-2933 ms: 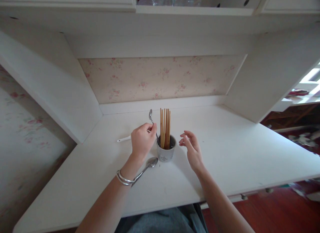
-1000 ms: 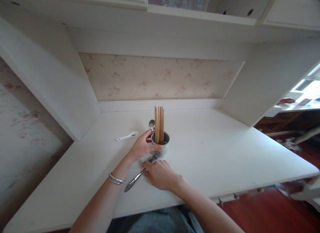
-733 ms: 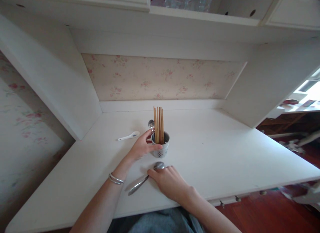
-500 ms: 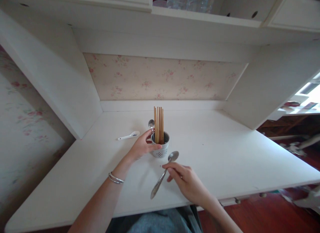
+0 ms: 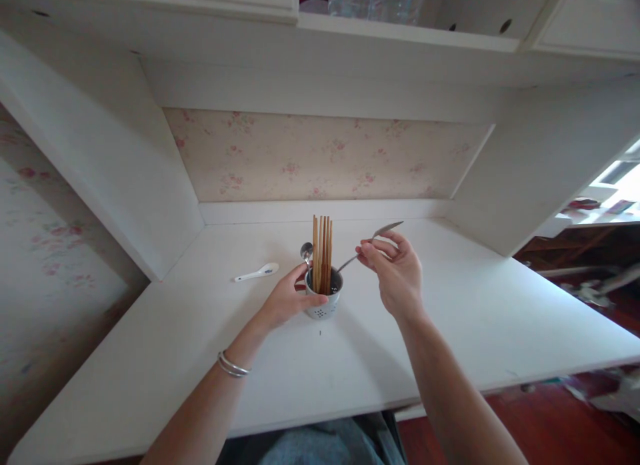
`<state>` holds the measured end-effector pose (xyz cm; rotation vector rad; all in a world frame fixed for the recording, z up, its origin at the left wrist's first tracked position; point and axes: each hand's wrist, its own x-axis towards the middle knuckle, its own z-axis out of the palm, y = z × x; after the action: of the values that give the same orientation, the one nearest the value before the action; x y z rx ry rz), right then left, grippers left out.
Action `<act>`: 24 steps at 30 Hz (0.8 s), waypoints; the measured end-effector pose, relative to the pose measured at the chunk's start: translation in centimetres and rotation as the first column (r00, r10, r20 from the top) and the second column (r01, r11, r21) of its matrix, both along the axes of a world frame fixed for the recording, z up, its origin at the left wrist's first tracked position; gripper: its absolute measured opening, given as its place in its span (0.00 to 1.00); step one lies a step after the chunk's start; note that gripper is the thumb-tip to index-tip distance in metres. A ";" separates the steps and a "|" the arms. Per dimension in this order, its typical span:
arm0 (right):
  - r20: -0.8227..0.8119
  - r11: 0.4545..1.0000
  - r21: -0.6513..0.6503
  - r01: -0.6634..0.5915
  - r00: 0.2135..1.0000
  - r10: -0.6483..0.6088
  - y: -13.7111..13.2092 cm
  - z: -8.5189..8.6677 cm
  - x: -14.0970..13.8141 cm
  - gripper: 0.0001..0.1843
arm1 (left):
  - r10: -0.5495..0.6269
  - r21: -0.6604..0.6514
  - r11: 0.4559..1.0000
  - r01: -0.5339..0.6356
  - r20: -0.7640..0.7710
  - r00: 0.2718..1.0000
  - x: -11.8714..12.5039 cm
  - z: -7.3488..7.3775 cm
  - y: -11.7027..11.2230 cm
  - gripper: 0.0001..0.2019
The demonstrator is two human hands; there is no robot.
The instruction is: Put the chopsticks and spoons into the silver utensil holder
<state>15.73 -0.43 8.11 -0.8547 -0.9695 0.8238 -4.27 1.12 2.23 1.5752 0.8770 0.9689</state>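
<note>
My left hand (image 5: 290,296) is wrapped round the left side of a white utensil holder (image 5: 323,310) with small holes in its wall. Several wooden chopsticks (image 5: 322,255) stand upright in it, and a metal spoon (image 5: 307,252) leans at its left rim, bowl up. In my right hand (image 5: 397,268), to the right of the holder, a larger metal spoon (image 5: 388,228) is pinched between thumb and fingers. Its bowl points up and right, while the handle's end reaches the holder's right rim. A white soup spoon (image 5: 257,272) lies on the table left of my left hand.
The white tabletop (image 5: 450,305) is bounded by side panels and a floral back wall (image 5: 320,155). A shelf overhead holds plastic bottles (image 5: 373,2). A tiny dark speck lies in front of the holder.
My right hand has risen from in front of the holder to its right side, turning the spoon so its handle enters at the rim. The left hand still grips the holder, which shifted slightly.
</note>
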 end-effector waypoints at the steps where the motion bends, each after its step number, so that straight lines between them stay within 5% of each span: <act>1: 0.043 1.000 -0.016 0.017 0.999 -0.016 0.4 -0.1 -0.2 0.19 | -0.001 0.001 1.000 0.001 0.000 1.000 0.0 0.1 0.0 0.38; 12: 0.428 0.932 -0.023 0.361 0.846 -0.317 0.0 -4.0 -2.6 0.15 | 0.094 0.027 0.995 -0.094 0.009 0.996 0.8 -0.9 -0.3 0.38; 18: 0.305 0.965 -0.177 0.195 0.943 -0.134 1.6 -7.0 -3.0 0.16 | 0.075 0.058 0.996 -0.074 -0.009 0.997 1.0 -0.8 -0.7 0.39; 24: 0.162 0.978 -0.208 -0.035 0.984 0.069 0.6 -7.4 -2.3 0.20 | -0.006 0.047 0.999 0.004 0.031 1.000 0.9 -0.5 -0.7 0.38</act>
<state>13.40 0.19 0.68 -1.0936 -1.0714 0.9186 -3.35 0.43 1.73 1.5974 0.8340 1.0141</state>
